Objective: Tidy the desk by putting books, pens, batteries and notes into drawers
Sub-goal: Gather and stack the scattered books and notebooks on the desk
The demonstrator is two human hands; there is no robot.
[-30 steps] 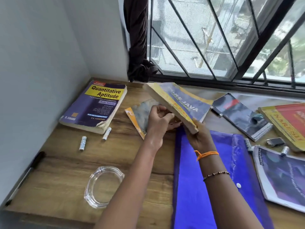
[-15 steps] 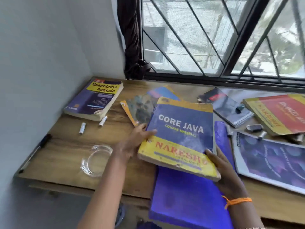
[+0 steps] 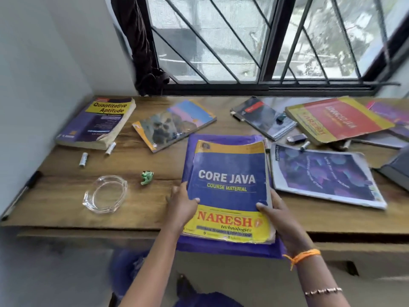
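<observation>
The Core Java book (image 3: 229, 189) lies flat and face up on a purple folder (image 3: 190, 156), which in turn rests on the wooden desk (image 3: 66, 191); both overhang the near edge of the desk toward the person. The book's long axis runs from the near edge toward the window, its title reading upright to the viewer. The left hand (image 3: 180, 204) grips the book's left edge in the lower half, thumb curled onto the cover and fingers hidden beneath. The right hand (image 3: 277, 214) grips the right edge at about the same level, thumb pressed on the cover; its fingers are likewise out of sight under the book. Whether either hand also has hold of the folder cannot be told. Both hands are equally placed, one to each long side, so the book sits squarely between them and is balanced for a two-handed lift toward the body. No open drawer is visible; a drawer front appears to run below the desk edge on the right, but this is a judgement. Still on the desk: the Quantitative Aptitude book (image 3: 97, 122) at far left, two batteries (image 3: 83, 159) just in front of it, and a pen (image 3: 26, 187) at the left edge.
</observation>
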